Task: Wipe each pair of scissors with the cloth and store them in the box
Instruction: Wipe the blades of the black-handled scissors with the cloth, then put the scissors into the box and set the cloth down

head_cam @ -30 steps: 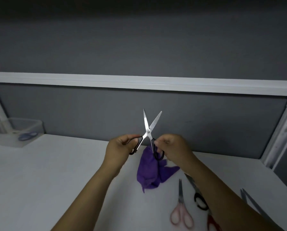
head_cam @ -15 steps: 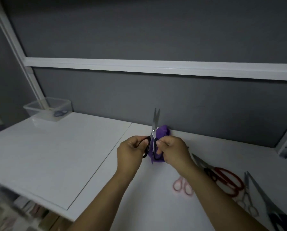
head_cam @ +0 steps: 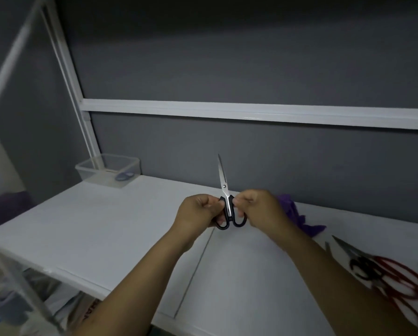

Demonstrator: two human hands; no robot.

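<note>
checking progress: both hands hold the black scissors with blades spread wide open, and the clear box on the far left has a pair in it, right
Not quite: the head view shows the black scissors closed, blades together, pointing up. The rest holds: left hand and right hand both grip them, and the clear box has a pair inside.

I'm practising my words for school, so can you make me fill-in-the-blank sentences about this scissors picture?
The left hand and right hand hold scissors with ____ handles.
Their blades point ____.
The cloth on the table is ____.
The clear box sits on the table's far ____ side.
Missing words: black, up, purple, left.
</note>
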